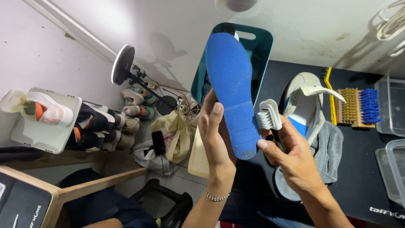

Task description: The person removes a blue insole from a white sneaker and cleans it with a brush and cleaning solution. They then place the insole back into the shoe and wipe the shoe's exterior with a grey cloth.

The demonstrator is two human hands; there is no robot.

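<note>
The left hand (217, 139) is holding a long blue foam shoe insole (232, 90) upright near the centre of the view, fingers wrapped closed behind its lower half and the thumb edge showing at about 9 o'clock of it. A silver chain bracelet (217, 196) is sitting on that wrist. The right hand (293, 158) is gripping a small white plastic brush with short white bristles (269, 115), fingers closed tight around its handle, and the bristle head is touching the insole's edge at roughly 4 o'clock of the insole.

Behind the insole, at 12 o'clock, a teal plastic basket (261, 55) is standing on the floor. At 3 o'clock of the hands, a white and blue sneaker (306, 99) is lying on a grey cloth (333, 147) spread over a black mat (358, 177). Further toward 3 o'clock, a wooden scrub brush with tan and blue bristles (358, 107) is resting just beside clear plastic containers (392, 109). At 9 o'clock, a white rack of shoes (63, 122) is sitting against the wall, with a round ring light (123, 64) near it.
</note>
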